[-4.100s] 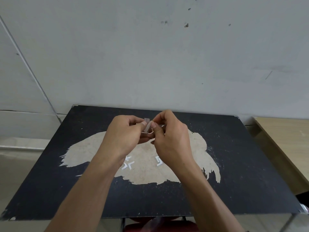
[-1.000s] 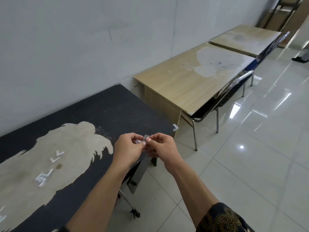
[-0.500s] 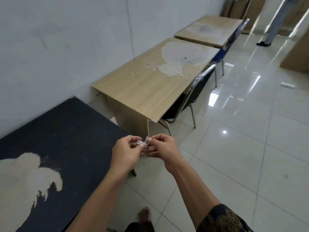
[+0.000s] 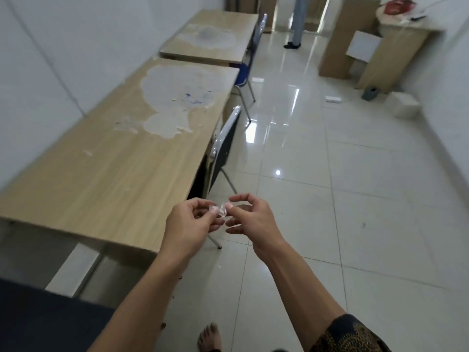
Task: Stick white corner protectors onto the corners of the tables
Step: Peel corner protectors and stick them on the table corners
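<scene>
Plastic corner protector (image 4: 221, 209). Risks: adhesive may foul on fingertips, giving a weak bond; tiny piece could slip & drop to floor (image 4: 330, 199); may seat crooked if not squared to the corner.

Look: small, translucent-white, bent, blurred.

Loc: mid-frame, in the air, just right of wood table (image 4: 101, 174) near corner.

Left hand (image 4: 189, 224): thumb + forefinger pinch it.

Right hand (image 4: 253, 222): thumb tip at other end, fingers loosely curled; grip can't tell.

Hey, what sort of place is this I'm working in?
Probably a spare office or classroom-like workroom: worn wooden tables lined along a white wall, chairs pushed up to them, a glossy tiled floor, and cardboard boxes at the far end.
</scene>
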Demonstrator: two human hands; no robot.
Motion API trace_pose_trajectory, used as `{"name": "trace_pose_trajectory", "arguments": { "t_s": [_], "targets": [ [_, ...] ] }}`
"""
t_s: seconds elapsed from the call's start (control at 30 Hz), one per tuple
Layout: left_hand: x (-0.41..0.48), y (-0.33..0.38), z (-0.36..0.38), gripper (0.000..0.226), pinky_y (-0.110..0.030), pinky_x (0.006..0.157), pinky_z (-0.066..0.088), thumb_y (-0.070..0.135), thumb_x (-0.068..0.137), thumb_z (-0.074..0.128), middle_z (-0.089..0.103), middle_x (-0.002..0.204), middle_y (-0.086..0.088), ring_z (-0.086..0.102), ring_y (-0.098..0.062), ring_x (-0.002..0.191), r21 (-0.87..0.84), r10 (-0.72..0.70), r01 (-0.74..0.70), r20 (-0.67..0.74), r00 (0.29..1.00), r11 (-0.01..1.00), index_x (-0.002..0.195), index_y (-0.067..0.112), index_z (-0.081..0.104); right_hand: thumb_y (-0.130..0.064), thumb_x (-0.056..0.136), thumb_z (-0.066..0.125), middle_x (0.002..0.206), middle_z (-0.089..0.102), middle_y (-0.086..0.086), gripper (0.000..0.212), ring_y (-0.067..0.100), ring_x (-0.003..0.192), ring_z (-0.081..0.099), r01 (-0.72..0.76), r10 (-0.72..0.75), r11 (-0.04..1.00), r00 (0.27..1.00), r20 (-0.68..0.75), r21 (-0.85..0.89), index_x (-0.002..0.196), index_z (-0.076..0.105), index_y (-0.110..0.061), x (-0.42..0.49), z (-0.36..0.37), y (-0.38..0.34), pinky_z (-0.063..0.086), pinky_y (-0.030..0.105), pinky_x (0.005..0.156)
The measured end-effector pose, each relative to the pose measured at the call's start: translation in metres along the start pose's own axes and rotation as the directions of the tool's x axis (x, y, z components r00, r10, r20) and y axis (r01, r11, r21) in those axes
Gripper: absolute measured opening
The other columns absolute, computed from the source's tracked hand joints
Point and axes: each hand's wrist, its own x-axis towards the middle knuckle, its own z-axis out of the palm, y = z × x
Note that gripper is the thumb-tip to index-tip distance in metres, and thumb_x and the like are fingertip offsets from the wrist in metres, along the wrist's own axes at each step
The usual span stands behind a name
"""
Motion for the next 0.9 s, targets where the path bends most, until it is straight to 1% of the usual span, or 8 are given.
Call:
{"name": "trace_pose_trajectory", "arguments": {
  "t_s": [0.13,0.23,0.43,0.53,0.6,0.7,0.8,0.9],
  "targets": [
    [0.053,0.028,0.029,0.006,-0.026,0.072,0.06,0.011,0.094,0.068,0.077,0.08,-0.006,0.076,-0.016,0.077,0.05,0.021,-0.026,0.093,0.995,0.998,0.094,0.006,0.071,-0.014,0.095,0.066,0.082,0.074,0.009,0.011,0.016,0.062,0.066,0.036,-0.037,0.999,0.996,-0.087,-0.016,0.103,0.066,-0.007,0.038,-0.024,-0.017,0.057,0.032,0.06],
    [0.091,0.044,0.055,0.007,-0.021,0.067,0.058,0.013,0.094,0.068,0.078,0.079,-0.004,0.076,-0.015,0.077,0.071,0.03,-0.038,0.114,0.993,0.997,0.092,0.007,0.072,-0.013,0.099,0.059,0.085,0.075,0.011,0.012,0.017,0.063,0.066,0.05,-0.057,0.997,0.991,-0.121,-0.06,0.102,0.068,-0.006,0.072,-0.045,-0.029,0.059,0.033,0.06],
    [0.184,0.076,0.126,0.008,-0.027,0.071,0.061,0.017,0.093,0.07,0.077,0.074,-0.002,0.075,-0.014,0.073,0.119,0.063,-0.073,0.09,0.994,0.99,0.092,0.01,0.073,-0.014,0.095,0.063,0.089,0.072,0.004,0.011,0.016,0.073,0.071,0.117,-0.151,0.968,0.978,-0.142,-0.221,0.099,0.072,-0.017,0.16,-0.107,-0.061,0.062,0.035,0.063],
    [0.237,0.095,0.168,0.009,-0.03,0.072,0.062,0.02,0.092,0.07,0.076,0.074,-0.002,0.075,-0.012,0.071,0.152,0.081,-0.089,0.057,0.995,0.984,0.095,0.012,0.075,-0.014,0.088,0.066,0.091,0.071,-0.008,0.017,0.015,0.079,0.07,0.162,-0.219,0.915,0.968,-0.119,-0.37,0.1,0.072,-0.025,0.221,-0.146,-0.086,0.062,0.044,0.071],
    [0.263,0.109,0.189,0.01,-0.033,0.075,0.062,0.02,0.092,0.071,0.076,0.075,-0.003,0.075,-0.014,0.072,0.136,0.065,-0.071,0.045,0.997,0.988,0.096,0.012,0.075,-0.02,0.085,0.07,0.09,0.069,-0.013,0.018,0.012,0.077,0.069,0.174,-0.238,0.884,0.966,-0.097,-0.433,0.101,0.072,-0.029,0.251,-0.166,-0.104,0.062,0.045,0.073],
    [0.304,0.131,0.222,0.01,-0.034,0.076,0.062,0.021,0.092,0.07,0.076,0.075,-0.003,0.076,-0.015,0.073,0.111,0.067,-0.069,0.02,0.998,0.991,0.095,0.013,0.076,-0.031,0.085,0.074,0.092,0.069,-0.014,0.015,0.009,0.072,0.068,0.203,-0.255,0.839,0.966,-0.036,-0.505,0.1,0.073,-0.028,0.299,-0.198,-0.133,0.061,0.044,0.073],
    [0.341,0.149,0.246,0.01,-0.033,0.075,0.062,0.022,0.093,0.07,0.077,0.074,-0.001,0.075,-0.013,0.072,0.092,0.057,-0.055,-0.023,0.998,0.994,0.093,0.013,0.076,-0.039,0.085,0.074,0.089,0.072,-0.013,0.015,0.01,0.069,0.069,0.222,-0.262,0.824,0.965,-0.003,-0.521,0.092,0.073,-0.027,0.345,-0.213,-0.157,0.06,0.045,0.071],
    [0.377,0.161,0.261,0.014,-0.032,0.073,0.062,0.023,0.093,0.069,0.076,0.072,0.0,0.075,-0.013,0.069,0.084,0.057,-0.051,-0.074,0.996,0.995,0.092,0.012,0.077,-0.034,0.086,0.073,0.081,0.073,-0.01,0.01,0.013,0.07,0.07,0.25,-0.271,0.832,0.962,0.031,-0.495,0.086,0.074,-0.024,0.39,-0.218,-0.172,0.06,0.047,0.068]
  ]
}}
